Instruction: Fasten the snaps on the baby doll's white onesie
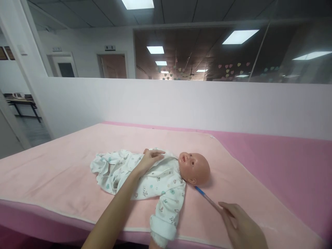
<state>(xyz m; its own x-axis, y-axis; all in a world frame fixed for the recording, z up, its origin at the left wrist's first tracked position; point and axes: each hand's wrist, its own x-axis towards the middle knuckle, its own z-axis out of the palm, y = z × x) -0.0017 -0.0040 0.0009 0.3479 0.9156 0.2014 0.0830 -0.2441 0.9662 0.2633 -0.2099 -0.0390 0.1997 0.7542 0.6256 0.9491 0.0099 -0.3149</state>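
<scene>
Right grip pinches the blue-tipped stick; left grip, released, rests on the doll. Slack pinching could drop the stick.

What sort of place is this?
Possibly an infant-care training room: a clothed baby doll lies on a peach sheet, heart decals show at the long window, and a ceiling light panel suggests an institutional building.

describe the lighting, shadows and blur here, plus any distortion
Head view: ceiling panel blown out white; other bright panels show in dark window glass; faint, soft-edged shadow beside the doll's head; door sign too indistinct to read; left post leans, probably wide-angle distortion.
</scene>
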